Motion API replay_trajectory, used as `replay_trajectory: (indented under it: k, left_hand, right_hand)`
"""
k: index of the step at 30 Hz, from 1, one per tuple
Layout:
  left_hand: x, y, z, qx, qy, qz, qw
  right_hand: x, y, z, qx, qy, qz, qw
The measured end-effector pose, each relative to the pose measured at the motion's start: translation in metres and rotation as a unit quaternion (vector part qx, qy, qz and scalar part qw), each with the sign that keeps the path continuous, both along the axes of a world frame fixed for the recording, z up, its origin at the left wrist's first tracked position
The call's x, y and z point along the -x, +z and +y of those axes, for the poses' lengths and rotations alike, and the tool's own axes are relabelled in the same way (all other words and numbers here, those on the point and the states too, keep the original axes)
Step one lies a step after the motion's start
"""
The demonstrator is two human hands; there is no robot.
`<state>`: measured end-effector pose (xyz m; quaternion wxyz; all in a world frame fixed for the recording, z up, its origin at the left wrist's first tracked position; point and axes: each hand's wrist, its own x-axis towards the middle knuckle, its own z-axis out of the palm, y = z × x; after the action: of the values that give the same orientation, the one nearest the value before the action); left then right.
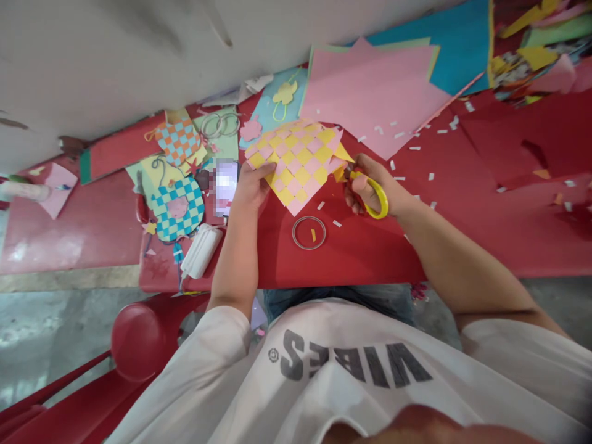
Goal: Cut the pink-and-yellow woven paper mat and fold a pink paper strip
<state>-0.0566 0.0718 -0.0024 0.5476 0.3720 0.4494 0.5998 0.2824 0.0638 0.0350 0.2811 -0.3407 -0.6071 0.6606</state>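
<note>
Head view:
1. Yellow-and-pink woven paper mat [296,163] lies on the red desk [351,259].
2. Left hand [252,185] presses it, fingers [263,172] together and flat.
3. Right hand [370,188] grips yellow-handled scissors [378,196] at the mat's edge, fingers [356,194] clamped on the handles.
4. Thin ring [309,233] lies nearby; pink paper sheets [370,92] lie beyond.

We have a woven mat [296,163] on the surface [361,259], with paper sheets [370,92] behind it. A ring [309,232] lies before it, and scissors [372,194] are to its right.
</note>
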Motion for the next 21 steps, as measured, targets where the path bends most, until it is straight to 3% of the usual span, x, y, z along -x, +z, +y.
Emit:
replay_trajectory:
  k: [11,16,21]
  left_hand:
    - [0.013,-0.007,0.006,-0.008,-0.012,0.006,1.000]
    - [0.012,0.001,0.005,0.001,0.013,-0.020,1.000]
    - [0.007,0.015,-0.001,0.054,0.037,-0.085,0.994]
  right_hand:
    - [0.002,0.007,0.004,0.125,0.098,0.024,0.987]
    - [0.007,0.020,0.000,0.174,0.128,0.068,0.974]
    - [0.016,0.012,-0.002,0.184,0.104,0.105,0.972]
